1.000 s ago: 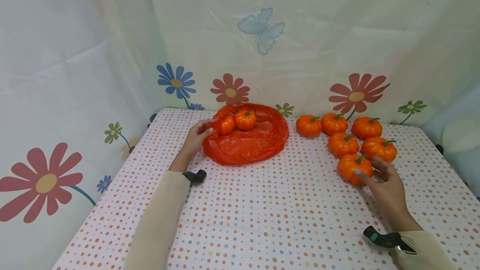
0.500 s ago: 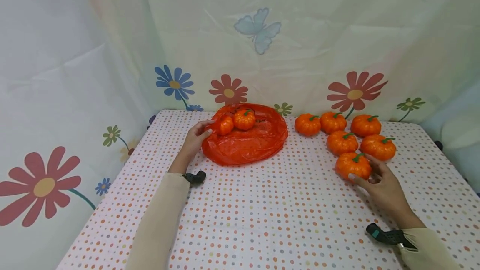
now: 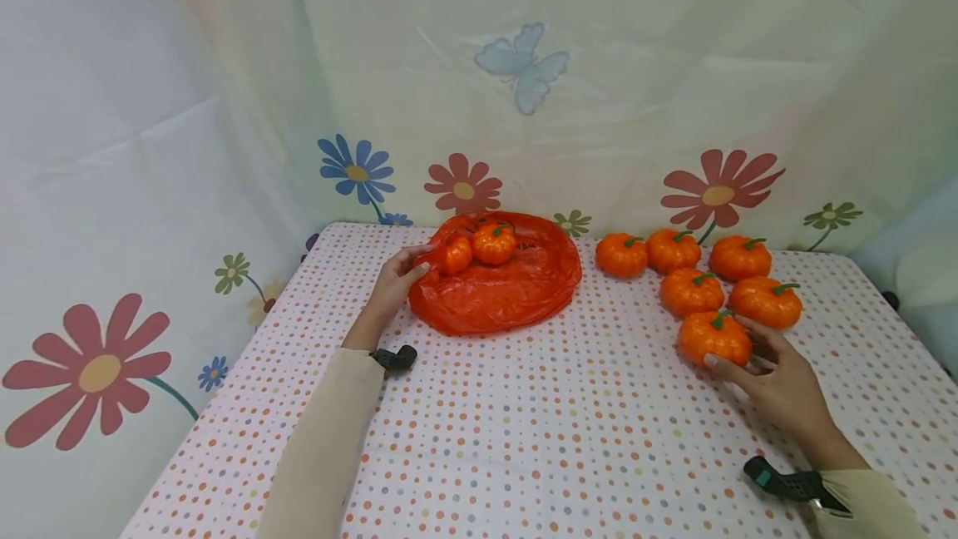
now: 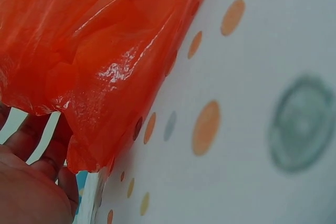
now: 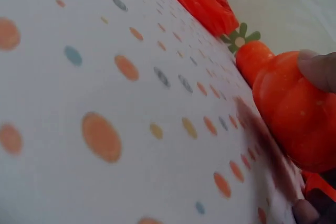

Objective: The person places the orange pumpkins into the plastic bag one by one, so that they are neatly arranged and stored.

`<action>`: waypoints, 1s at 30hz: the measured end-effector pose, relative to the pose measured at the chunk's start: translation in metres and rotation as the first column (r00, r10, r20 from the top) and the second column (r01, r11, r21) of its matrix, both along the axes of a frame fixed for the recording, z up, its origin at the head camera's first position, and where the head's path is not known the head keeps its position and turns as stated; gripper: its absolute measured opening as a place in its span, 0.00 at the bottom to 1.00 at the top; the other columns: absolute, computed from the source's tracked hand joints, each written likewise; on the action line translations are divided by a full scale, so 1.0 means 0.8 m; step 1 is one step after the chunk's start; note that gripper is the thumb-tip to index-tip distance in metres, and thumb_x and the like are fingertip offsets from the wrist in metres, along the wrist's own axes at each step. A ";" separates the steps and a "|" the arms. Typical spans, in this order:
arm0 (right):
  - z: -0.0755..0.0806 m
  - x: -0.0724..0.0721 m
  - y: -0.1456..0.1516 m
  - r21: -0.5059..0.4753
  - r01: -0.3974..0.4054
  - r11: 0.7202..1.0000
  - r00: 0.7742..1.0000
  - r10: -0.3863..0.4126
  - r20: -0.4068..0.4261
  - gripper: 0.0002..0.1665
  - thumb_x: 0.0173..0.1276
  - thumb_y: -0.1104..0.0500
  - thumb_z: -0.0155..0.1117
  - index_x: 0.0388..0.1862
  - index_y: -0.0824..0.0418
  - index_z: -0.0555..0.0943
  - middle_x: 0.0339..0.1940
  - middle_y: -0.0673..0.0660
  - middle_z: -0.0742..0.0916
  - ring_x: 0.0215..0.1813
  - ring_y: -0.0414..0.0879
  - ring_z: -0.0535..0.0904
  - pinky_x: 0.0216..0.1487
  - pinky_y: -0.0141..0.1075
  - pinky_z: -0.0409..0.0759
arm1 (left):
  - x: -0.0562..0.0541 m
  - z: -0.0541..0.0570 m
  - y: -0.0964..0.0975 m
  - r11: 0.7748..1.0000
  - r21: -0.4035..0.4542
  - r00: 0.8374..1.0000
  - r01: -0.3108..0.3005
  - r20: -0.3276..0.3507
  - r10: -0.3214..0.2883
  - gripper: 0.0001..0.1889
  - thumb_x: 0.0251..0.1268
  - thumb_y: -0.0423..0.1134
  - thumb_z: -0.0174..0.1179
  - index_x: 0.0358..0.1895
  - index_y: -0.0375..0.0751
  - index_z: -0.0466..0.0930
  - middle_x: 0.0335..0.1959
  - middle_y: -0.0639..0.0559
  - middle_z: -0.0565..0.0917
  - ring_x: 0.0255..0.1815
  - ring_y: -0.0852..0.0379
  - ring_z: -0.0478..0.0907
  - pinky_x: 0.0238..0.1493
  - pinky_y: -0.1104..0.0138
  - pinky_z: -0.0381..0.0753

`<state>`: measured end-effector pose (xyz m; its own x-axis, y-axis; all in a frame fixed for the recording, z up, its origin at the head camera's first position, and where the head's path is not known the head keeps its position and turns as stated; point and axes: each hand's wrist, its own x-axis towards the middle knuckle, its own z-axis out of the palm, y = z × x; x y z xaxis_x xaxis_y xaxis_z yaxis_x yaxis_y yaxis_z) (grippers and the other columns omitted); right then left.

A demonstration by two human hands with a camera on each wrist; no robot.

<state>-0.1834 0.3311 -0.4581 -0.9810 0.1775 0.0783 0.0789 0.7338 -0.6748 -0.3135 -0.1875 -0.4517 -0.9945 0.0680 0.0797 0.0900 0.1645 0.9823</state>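
My left hand is at the left edge of a thin red plastic bag, its fingers pinching the rim. In the left wrist view the left fingers curl behind the bag's wrinkled edge. The bag lies with its mouth spread wide, two small orange pumpkins sitting in its left part. My right hand grips the nearest orange pumpkin of the group on the right. Its thumb presses the pumpkin's side; the other fingers are largely hidden behind it.
Several more orange pumpkins with green stems cluster behind the gripped one, towards the back right. A dotted cloth covers the table. Behind the table's far edge hangs a pale curtain printed with flowers and a butterfly.
My right thumb has slid lower on the pumpkin's near side, and the right wrist has shifted slightly right and down. My left hand stays on the bag's rim. The head view has shifted a little.
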 end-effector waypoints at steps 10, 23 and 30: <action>0.031 -0.007 -0.027 -0.080 -0.032 0.996 0.995 0.025 -0.095 0.54 0.65 0.45 0.68 0.80 0.62 0.52 0.74 0.74 0.64 0.63 0.73 0.67 0.48 0.36 0.82 | -0.001 -0.002 0.000 1.000 0.004 1.000 0.004 -0.004 -0.004 0.19 0.73 0.39 0.55 0.64 0.50 0.74 0.71 0.52 0.70 0.71 0.49 0.66 0.71 0.54 0.70; 0.056 -0.046 -0.077 -0.134 -0.140 0.981 0.985 0.124 -0.123 0.54 0.63 0.47 0.71 0.80 0.57 0.53 0.73 0.72 0.63 0.65 0.72 0.65 0.58 0.63 0.76 | -0.001 0.000 0.000 1.000 0.006 1.000 -0.001 0.001 0.001 0.19 0.73 0.41 0.55 0.64 0.52 0.74 0.69 0.52 0.71 0.70 0.50 0.67 0.71 0.54 0.70; 0.064 -0.065 -0.110 -0.209 -0.233 0.950 0.969 0.208 -0.137 0.50 0.61 0.52 0.73 0.78 0.53 0.58 0.70 0.67 0.63 0.61 0.65 0.66 0.40 0.37 0.84 | -0.003 -0.002 -0.002 1.000 0.016 1.000 0.000 0.008 -0.001 0.19 0.73 0.39 0.55 0.64 0.50 0.74 0.70 0.52 0.71 0.70 0.49 0.67 0.71 0.54 0.70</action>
<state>-0.2354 0.2429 -0.4070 -0.9848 -0.0170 0.1727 -0.1529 0.5552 -0.8175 -0.3159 -0.1893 -0.4531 -0.9951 0.0673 0.0725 0.0819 0.1482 0.9856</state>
